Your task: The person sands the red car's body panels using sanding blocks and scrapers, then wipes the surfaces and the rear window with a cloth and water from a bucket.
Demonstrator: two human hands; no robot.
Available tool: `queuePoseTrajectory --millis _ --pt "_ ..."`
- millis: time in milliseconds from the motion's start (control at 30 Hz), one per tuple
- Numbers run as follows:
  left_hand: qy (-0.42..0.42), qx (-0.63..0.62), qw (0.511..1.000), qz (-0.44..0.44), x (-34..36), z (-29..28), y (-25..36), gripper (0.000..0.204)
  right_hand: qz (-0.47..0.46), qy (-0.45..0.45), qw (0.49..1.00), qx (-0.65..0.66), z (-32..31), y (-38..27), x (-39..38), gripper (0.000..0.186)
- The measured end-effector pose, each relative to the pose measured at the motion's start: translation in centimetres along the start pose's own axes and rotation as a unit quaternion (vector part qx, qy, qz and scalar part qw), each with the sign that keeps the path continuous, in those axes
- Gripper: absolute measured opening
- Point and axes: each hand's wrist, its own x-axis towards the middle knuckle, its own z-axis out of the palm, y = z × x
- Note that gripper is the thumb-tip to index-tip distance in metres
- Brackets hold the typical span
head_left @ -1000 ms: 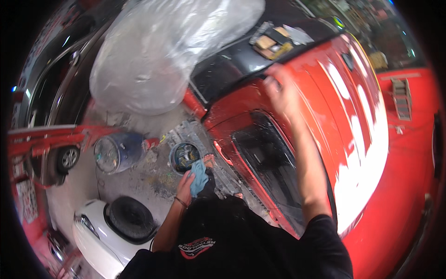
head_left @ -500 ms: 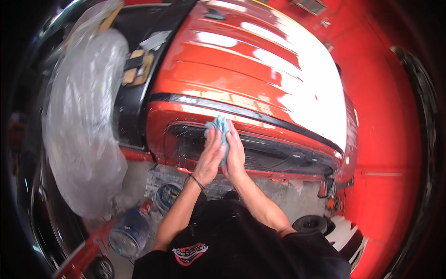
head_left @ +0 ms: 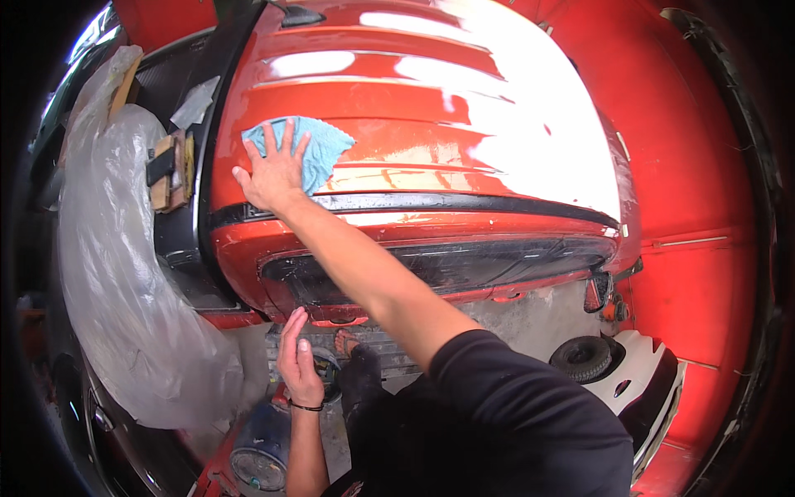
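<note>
My right hand (head_left: 276, 171) lies flat with its fingers spread, pressing a light-blue cloth (head_left: 327, 156) onto the rear left part of a glossy red-orange car roof (head_left: 373, 116). The cloth is spread out and shows mostly to the right of the fingers. My left hand (head_left: 300, 366), with a dark band at its wrist, is raised low beside the car, fingers stretched out and nothing in it. It is closest to the car's lower side, below the dark side window (head_left: 431, 267). A black roof rail (head_left: 464, 201) runs along the roof's near edge.
Clear plastic sheeting (head_left: 116, 298) covers a bulky shape at the left. Wooden blocks (head_left: 172, 172) sit on the black surface behind the roof. Below are a blue drum (head_left: 261, 451), a tyre (head_left: 581, 358) and a white car panel (head_left: 638, 364). A red wall (head_left: 691, 190) stands at right.
My hands have parted from around the bunched cloth. The right one moved left and up onto the roof with the cloth now spread beneath it; the left dropped down and let go. The view shifted.
</note>
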Motion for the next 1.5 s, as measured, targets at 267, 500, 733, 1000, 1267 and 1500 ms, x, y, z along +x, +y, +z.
queuePoseTrajectory --millis 267,500,733,1000,1267,1500 --pt "-0.026 0.014 0.998 0.064 2.5 11.8 1.8 0.045 -0.085 0.056 0.995 -0.013 -1.8 9.5 -0.6 0.05" --pt "-0.089 0.025 0.969 0.231 9.1 30.8 10.2 0.056 0.021 0.089 0.994 -0.056 -17.9 35.7 -6.7 0.05" --pt "-0.177 0.158 0.927 0.29 17.2 55.5 12.7 0.05 0.141 0.144 0.968 -0.153 -33.8 66.5 -17.3 0.048" --pt "-0.155 0.409 0.865 0.245 16.5 62.5 12.7 0.055 0.295 0.173 0.898 -0.277 -44.3 97.7 -32.2 0.055" --pt "-0.141 0.42 0.865 0.234 16.8 62.4 13.0 0.052 0.455 0.227 0.853 -0.122 -47.3 104.9 -47.2 0.044" --pt "-0.137 0.399 0.876 0.233 16.6 63.1 13.0 0.053 0.444 0.463 0.744 0.186 -49.3 95.3 -54.4 0.044"
